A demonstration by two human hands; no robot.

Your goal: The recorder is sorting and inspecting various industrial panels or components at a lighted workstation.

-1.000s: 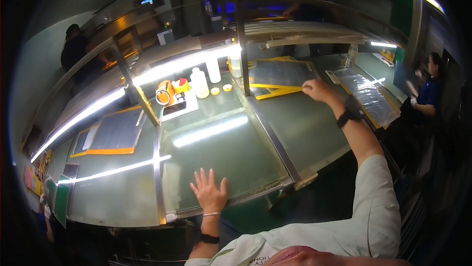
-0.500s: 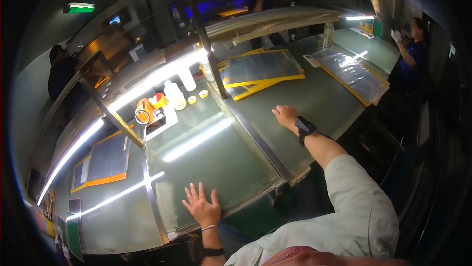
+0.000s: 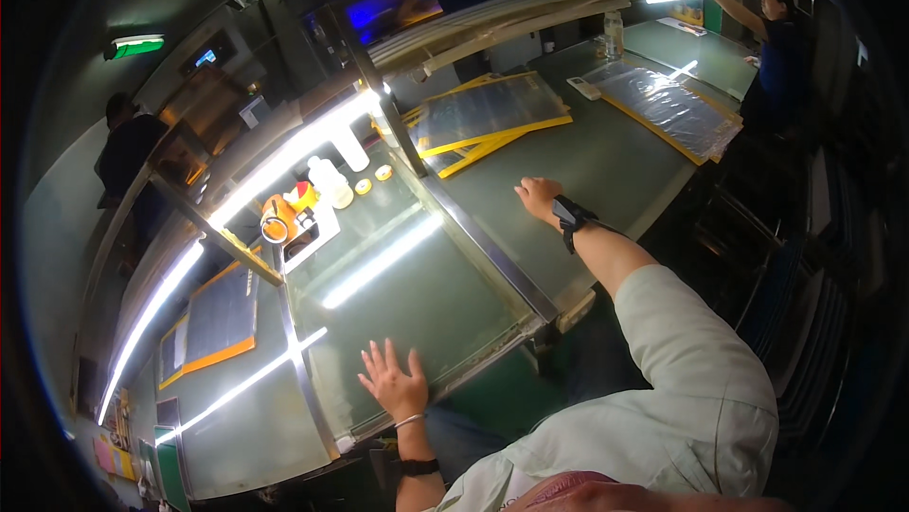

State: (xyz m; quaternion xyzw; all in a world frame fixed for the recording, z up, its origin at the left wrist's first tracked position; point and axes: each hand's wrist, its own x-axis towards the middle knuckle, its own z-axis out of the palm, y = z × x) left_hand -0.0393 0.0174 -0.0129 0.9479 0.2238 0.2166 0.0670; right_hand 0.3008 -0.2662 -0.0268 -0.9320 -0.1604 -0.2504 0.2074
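Head view: left hand (image 3: 393,382) lay flat, fingers spread, on glass tabletop (image 3: 407,294); right hand (image 3: 538,197) flat up-right, nearer yellow-framed screen (image 3: 483,112); both empty.

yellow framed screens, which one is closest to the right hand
The stacked pair of yellow-framed screens just beyond the right hand. The foil-covered one lies farther right; the orange-framed one sits far left.

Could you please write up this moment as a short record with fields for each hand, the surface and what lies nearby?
left hand: left hand flat, fingers spread, on the glass table near its front edge
right hand: right hand resting on the green-grey worktop, empty, black wrist strap
nearby: yellow-framed screens; white bottles; tape rolls
others: a person at the far right table
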